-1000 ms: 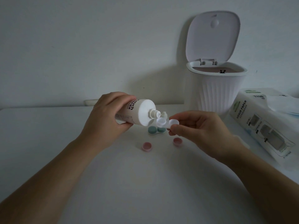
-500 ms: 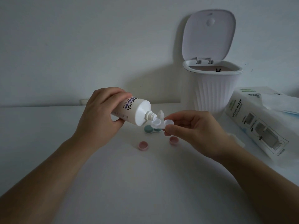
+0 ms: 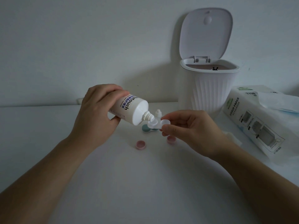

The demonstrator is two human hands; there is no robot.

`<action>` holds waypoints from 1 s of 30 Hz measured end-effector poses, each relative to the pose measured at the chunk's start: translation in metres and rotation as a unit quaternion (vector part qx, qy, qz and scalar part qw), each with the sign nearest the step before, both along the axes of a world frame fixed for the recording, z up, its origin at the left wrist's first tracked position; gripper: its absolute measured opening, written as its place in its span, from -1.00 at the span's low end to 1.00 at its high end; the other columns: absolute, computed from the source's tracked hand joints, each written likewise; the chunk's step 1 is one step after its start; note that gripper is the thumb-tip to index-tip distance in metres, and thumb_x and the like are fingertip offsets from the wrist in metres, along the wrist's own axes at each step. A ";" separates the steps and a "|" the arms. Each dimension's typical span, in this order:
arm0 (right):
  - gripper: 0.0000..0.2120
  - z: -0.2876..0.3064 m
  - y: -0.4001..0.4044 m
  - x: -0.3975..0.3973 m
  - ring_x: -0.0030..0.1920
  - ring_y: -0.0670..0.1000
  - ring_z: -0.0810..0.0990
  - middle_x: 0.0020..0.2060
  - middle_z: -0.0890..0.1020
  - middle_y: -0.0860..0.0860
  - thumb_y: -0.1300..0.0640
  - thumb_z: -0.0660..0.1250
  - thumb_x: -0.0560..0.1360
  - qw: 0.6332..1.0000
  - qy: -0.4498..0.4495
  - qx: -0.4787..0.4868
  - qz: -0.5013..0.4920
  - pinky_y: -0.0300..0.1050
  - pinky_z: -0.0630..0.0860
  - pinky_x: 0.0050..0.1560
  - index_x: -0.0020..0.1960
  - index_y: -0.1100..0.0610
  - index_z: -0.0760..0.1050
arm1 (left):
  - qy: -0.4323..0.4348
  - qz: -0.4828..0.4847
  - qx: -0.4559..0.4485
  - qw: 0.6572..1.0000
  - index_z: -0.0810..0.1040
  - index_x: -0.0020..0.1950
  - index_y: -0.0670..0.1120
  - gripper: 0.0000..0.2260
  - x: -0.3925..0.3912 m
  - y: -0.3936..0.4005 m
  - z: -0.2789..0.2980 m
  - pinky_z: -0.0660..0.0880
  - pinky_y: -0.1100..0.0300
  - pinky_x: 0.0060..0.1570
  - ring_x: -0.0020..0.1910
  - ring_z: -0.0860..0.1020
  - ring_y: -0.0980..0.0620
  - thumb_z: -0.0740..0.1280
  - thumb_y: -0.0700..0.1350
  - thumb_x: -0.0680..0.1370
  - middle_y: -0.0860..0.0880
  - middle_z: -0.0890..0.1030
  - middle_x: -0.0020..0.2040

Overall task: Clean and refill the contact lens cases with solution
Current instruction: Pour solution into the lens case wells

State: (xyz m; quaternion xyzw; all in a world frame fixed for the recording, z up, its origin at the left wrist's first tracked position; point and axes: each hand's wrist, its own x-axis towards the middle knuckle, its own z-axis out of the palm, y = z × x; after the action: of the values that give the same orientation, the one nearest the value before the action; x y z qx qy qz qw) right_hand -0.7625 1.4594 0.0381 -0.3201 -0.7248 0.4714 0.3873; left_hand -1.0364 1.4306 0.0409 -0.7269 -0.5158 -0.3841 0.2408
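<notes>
Nearby, pink caps (image 3: 141,144) flank teal case (image 3: 146,128) before bin (image 3: 210,92).

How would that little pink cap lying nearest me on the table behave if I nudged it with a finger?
The pink cap looks like small, thin plastic, so it is probably very light and would skid easily on the smooth white table. It lies flat with its hollow side up, so it should slide rather than roll. Its low, wide shape makes tipping unlikely.

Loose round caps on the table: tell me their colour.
Pink, both round caps, seen in the head view.
</notes>
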 end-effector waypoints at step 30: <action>-0.93 0.005 -0.007 -0.002 -0.34 -0.11 0.65 -0.26 0.74 0.07 0.17 0.50 0.47 1.000 -0.016 -0.001 -0.006 -0.14 0.64 -0.16 -0.06 0.05 0.68 | 0.007 0.020 0.022 1.000 0.58 0.25 -0.13 -0.43 0.005 -0.002 0.002 0.30 0.12 0.31 0.25 0.40 -0.19 0.51 -0.45 0.29 -0.04 0.50 0.25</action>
State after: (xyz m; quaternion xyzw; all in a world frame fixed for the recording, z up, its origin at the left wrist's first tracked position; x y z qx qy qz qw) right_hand -0.7644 1.4526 0.0430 -0.3324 -0.7286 0.4647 0.3778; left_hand -1.0315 1.4289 0.0426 -0.7138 -0.5201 -0.3851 0.2678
